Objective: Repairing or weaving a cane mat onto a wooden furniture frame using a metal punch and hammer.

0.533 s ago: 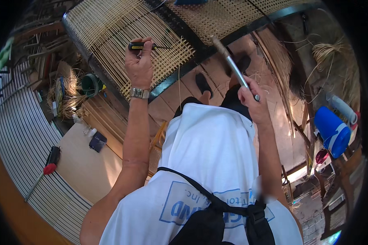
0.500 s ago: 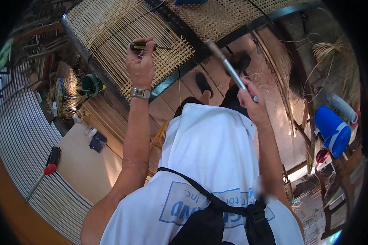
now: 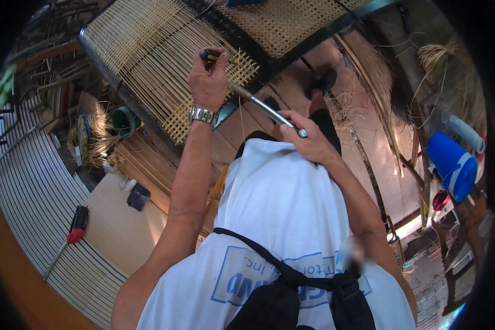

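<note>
In my left hand (image 3: 208, 85) is a screwdriver (image 3: 210, 54) with a black and yellow handle, closed in my fingers. Its shaft is mostly hidden by the hand. The hand is over a woven cane panel (image 3: 143, 60) set in a dark frame, beside its tightly plaited right corner. My right hand (image 3: 305, 135) grips a silver metal rod (image 3: 269, 111) with a brown far end. That end reaches close to my left wrist, by the frame's near edge. Long parallel strands run across the panel's middle, with denser weave at its ends.
A second cane panel (image 3: 283, 27) adjoins at the far right. Loose fibre bundles (image 3: 96, 137) and a green bucket (image 3: 125, 121) lie left. A board (image 3: 118, 220) carries a dark small box (image 3: 138, 197). On the right is a blue container (image 3: 451, 165).
My right hand has swung left and the rod's brown end has come down toward my left hand. My left hand has shifted a little right and turned, still holding the screwdriver.
</note>
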The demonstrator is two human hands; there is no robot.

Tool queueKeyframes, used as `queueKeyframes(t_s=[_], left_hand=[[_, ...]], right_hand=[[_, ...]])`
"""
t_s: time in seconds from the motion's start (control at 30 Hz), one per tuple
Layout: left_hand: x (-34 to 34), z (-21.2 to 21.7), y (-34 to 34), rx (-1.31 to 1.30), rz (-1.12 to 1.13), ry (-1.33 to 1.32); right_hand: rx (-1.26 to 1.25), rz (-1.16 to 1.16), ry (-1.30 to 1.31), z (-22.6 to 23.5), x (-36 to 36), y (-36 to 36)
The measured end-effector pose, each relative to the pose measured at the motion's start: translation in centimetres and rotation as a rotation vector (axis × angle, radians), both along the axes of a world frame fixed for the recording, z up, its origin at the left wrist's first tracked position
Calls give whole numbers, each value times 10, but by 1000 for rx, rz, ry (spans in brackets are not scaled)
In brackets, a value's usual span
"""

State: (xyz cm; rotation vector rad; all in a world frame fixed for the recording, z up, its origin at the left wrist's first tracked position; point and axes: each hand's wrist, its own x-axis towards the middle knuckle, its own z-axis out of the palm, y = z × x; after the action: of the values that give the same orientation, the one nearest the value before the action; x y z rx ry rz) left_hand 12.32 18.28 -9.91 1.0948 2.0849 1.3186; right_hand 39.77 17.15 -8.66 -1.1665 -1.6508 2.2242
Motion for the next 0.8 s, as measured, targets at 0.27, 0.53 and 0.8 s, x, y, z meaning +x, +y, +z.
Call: queueKeyframes(t_s=[0.27,0.53,0.8], left_hand=[[2,6,-2,79,7,-11],[12,1,-5,-29,-73,107],[10,-2,-8,-1,-79,18]], right_hand=[[155,-28,-18,2,-20,-9],[106,4,43,3,-15,-6],[108,141,42,23,-6,-8]])
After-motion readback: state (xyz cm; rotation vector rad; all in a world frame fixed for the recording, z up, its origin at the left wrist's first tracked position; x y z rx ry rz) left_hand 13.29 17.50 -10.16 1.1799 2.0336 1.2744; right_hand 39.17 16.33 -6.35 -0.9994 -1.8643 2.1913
